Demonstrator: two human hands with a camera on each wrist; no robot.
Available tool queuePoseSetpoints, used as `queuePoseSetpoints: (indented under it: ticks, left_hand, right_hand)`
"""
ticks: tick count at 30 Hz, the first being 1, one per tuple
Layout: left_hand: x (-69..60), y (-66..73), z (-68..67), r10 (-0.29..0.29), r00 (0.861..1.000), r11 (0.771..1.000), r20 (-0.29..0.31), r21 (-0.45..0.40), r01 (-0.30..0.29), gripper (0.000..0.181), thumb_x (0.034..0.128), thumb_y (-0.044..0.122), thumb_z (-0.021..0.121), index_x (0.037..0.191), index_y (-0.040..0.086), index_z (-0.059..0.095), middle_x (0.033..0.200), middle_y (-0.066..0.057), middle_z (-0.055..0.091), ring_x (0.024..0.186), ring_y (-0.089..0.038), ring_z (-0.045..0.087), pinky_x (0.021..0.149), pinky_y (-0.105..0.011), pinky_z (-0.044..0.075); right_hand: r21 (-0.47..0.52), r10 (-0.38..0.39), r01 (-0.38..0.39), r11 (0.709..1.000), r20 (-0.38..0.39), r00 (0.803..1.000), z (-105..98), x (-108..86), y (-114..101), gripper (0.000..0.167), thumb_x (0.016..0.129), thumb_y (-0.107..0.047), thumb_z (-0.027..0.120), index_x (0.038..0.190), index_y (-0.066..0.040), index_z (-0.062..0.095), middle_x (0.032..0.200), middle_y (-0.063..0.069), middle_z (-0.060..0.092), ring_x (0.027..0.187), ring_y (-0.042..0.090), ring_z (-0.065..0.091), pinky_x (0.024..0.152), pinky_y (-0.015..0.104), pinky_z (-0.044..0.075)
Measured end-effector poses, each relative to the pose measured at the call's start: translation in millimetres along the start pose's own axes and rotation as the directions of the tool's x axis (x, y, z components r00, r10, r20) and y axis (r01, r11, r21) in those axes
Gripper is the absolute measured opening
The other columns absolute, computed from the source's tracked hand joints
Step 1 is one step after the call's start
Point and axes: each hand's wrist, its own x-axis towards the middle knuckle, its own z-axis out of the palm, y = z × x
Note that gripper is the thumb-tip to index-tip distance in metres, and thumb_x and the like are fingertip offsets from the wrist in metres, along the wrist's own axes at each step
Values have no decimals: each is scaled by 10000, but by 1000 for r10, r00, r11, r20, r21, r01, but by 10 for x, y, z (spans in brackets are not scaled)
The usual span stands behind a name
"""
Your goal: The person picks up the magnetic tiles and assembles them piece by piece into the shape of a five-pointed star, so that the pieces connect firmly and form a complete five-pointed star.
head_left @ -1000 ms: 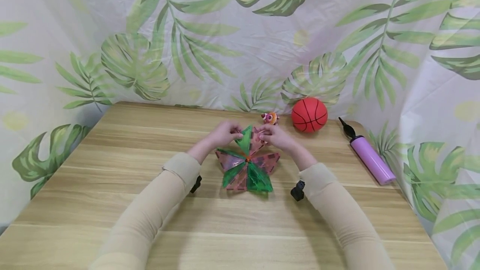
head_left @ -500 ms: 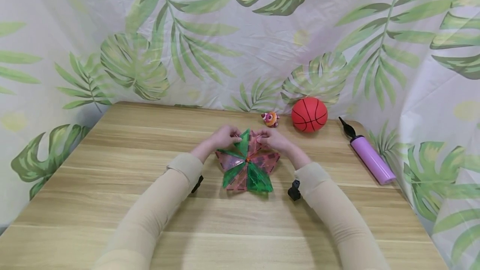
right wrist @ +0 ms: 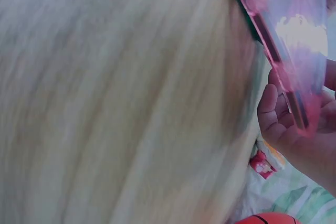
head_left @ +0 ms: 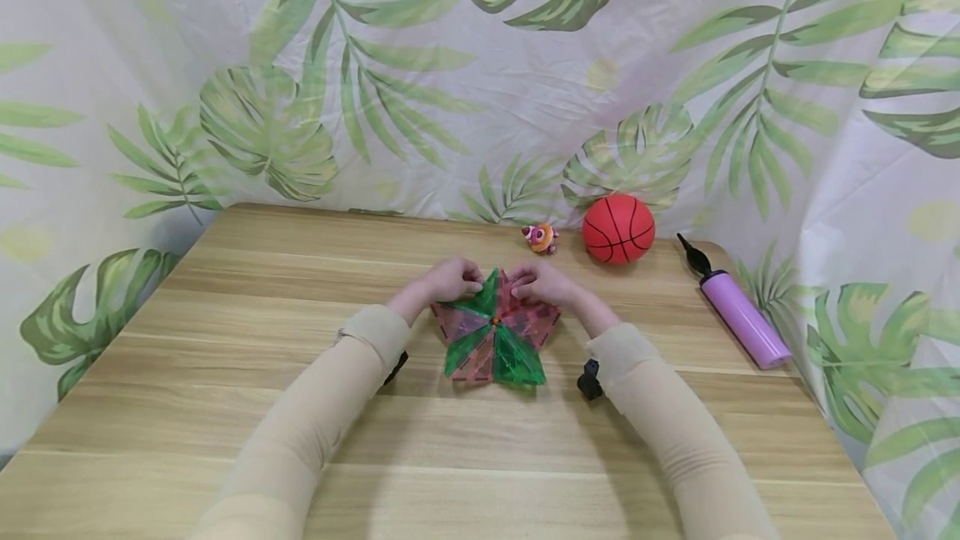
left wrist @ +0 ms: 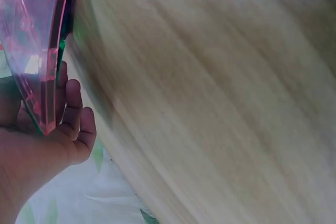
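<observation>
A star of translucent green and pink magnetic tiles (head_left: pixel 510 354) lies mid-table in the head view, with a small orange spot at its centre. At its far point, my left hand (head_left: pixel 452 279) pinches a green magnetic tile (head_left: pixel 487 297). Opposite it, my right hand (head_left: pixel 542 283) pinches the adjoining pink magnetic tile (head_left: pixel 507 297). A pink side tile (left wrist: pixel 37 45) hides part of the left fingers in the left wrist view. Another pink side tile (right wrist: pixel 294 51) covers part of the right hand (right wrist: pixel 304 145) in the right wrist view.
Beyond the star, a small pink and orange toy figure (head_left: pixel 541 237) stands near the table's back edge. Beside it sits a red basketball (head_left: pixel 618 229). A purple hand pump (head_left: pixel 745 319) lies along the right edge. Leaf-patterned cloth (head_left: pixel 420 107) hangs behind the table.
Both hands have come down and slightly nearer, and the star's far point has lowered with them. The toy figure, partly covered by the right hand before, now shows fully.
</observation>
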Motion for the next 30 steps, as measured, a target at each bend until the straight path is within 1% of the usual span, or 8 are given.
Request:
queuePoseSetpoints:
  ticks: [3, 5, 7, 10, 15, 21, 26, 30]
  left_hand:
    - [-62, 8, -49, 8, 1000, 1000, -14, -15, -8, 179, 937, 134, 586, 1052, 12, 647, 1042, -111, 664, 996, -229, 592, 915, -370, 449]
    - [-119, 8, -96, 14, 1000, 1000, -25, -22, -14, 204, 934, 143, 593, 1078, 6, 638, 1065, -123, 659, 1010, -243, 591, 913, -385, 451]
    - [-181, -4, -145, 30, 999, 1000, -40, -2, -30, 209, 931, 155, 599, 1077, 10, 637, 1056, -119, 661, 989, -238, 593, 886, -389, 458]
    - [-284, -44, -218, 46, 997, 999, -59, 32, -44, 185, 918, 166, 620, 1042, 32, 653, 1016, -96, 671, 937, -220, 593, 845, -384, 464]
    - [-469, -150, -289, 80, 993, 994, -92, 80, -72, 120, 895, 169, 650, 955, 70, 679, 931, -45, 680, 855, -184, 589, 780, -361, 467]
    - [-665, -302, -273, 100, 990, 995, -102, 31, -97, 111, 885, 139, 660, 949, 50, 678, 900, -48, 675, 859, -177, 601, 788, -345, 485]
    - [-732, -369, -236, 111, 984, 994, -139, 5, -112, 102, 877, 89, 659, 964, 37, 670, 884, -59, 660, 841, -180, 596, 770, -332, 488]
    - [-733, -380, -213, 94, 982, 996, -162, 4, -94, 93, 869, 76, 664, 958, 51, 677, 873, -48, 660, 836, -177, 595, 770, -331, 485]
  right_hand:
    - [-32, -46, 46, 998, -11, 999, -57, -78, -23, 316, 927, -24, 557, 1226, 77, 542, 1136, 246, 609, 1050, 320, 588, 864, 414, 488]
    - [-86, -109, 107, 991, -15, 994, -112, -144, -32, 304, 920, -8, 557, 1205, 97, 548, 1109, 258, 617, 1055, 337, 586, 873, 399, 484]
    - [-142, -160, 156, 977, -18, 987, -170, -221, -25, 293, 912, -3, 567, 1184, 106, 560, 1068, 246, 635, 1021, 317, 599, 861, 361, 486]
    - [-240, -198, 187, 953, -24, 980, -250, -345, 6, 279, 899, -29, 595, 1156, 82, 588, 1023, 193, 660, 970, 267, 616, 833, 348, 494]
    - [-339, -206, 179, 924, -44, 978, -303, -578, 64, 262, 891, -67, 620, 1128, 44, 620, 978, 117, 671, 925, 224, 604, 805, 372, 487]
    - [-395, -224, 177, 901, -75, 972, -241, -746, 205, 166, 883, -85, 650, 1031, -12, 670, 891, 48, 672, 855, 158, 598, 788, 367, 490]
    - [-395, -256, 192, 899, -116, 960, -198, -769, 270, 136, 869, -78, 662, 998, -39, 684, 879, 39, 674, 844, 148, 601, 747, 328, 491]
    - [-400, -246, 175, 900, -132, 960, -188, -734, 294, 135, 862, -85, 675, 994, -61, 691, 879, 27, 677, 846, 143, 603, 739, 303, 482]
